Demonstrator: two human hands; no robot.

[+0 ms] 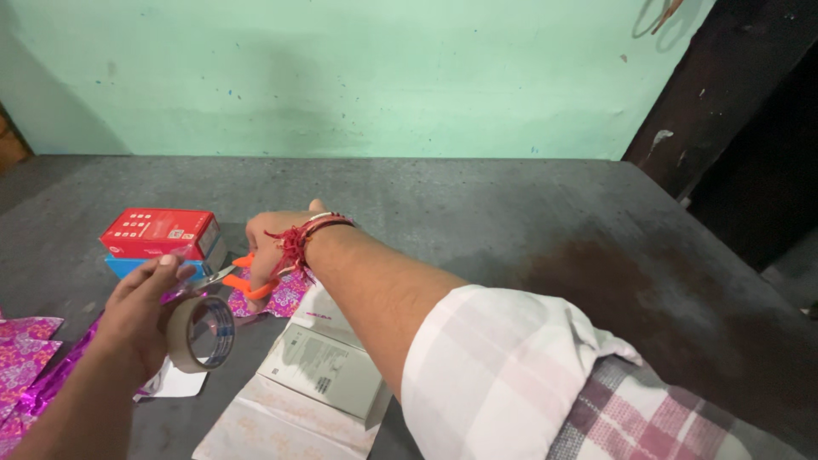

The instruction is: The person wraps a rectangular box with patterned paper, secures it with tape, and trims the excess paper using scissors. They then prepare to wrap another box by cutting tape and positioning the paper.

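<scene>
We hold the roll of tape (202, 334) in our left hand (141, 308), fingers closed around its rim, thumb up near the pulled-out strip. Our right hand (271, 247) has its fingers through the orange handles of the scissors (234, 279), gripping them, with the blades pointing left toward the tape just above the roll. To cut well, we judge it best to keep the strip taut between thumb and roll, bring the blades square across it, and close them in one clean snip so the tape does not fold onto itself.

Our right forearm reaches across the body from lower right, wrist bent, a red thread band at the wrist. The left arm comes up from the lower left corner. Both hands hover low over the grey tabletop (477, 204), just in front of the red box (158, 232), with pink patterned wrapping paper (25, 349) and a white booklet (328, 368) beneath.
</scene>
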